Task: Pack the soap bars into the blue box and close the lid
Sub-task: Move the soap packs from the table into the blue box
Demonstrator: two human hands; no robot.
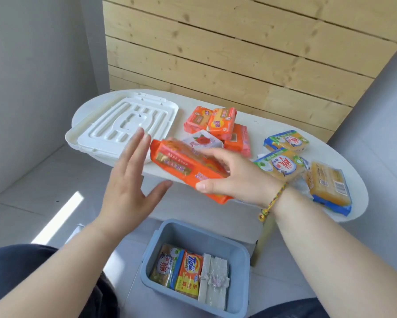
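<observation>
- The right hand (234,177) grips a long orange plastic-wrapped soap pack (177,164), thumb on its near side and fingers across the top. The pack is in the air by the near edge of the white oval counter (273,125), well apart from the box.
- The left hand (126,182) is flat-fingered and holds nothing. It is just beside the pack's left end; contact cannot be confirmed.
- The blue-grey rectangular plastic box (243,255) stands open on the grey tiled floor (43,180), below the counter. The white ribbed plastic lid (124,120) lies on the counter's left end.
- Risk: a one-handed grip on a slick wrapper. The pack could pivot or slip and land beside the box.
- Risk: the pack looks longer than the bars already packed. Laid carelessly, it may ride above the rim and stop the lid seating.
- Risk: the lid's near corner appears to overhang the counter edge. A brush from the left hand could tip it off.
- Count, in box: three, in a row by the near wall:
  - one green-and-yellow bar (166,267)
  - one orange-and-yellow Tide bar (189,274)
  - one grey-white wrapped bar (214,281)
- Count, on counter: seven in all:
  - three orange-wrapped bars (221,120)
  - one white rose-printed bar (202,140)
  - three yellow blue-trimmed bars (281,165)
- Count, otherwise: one pack in hand, one box, one lid.
</observation>
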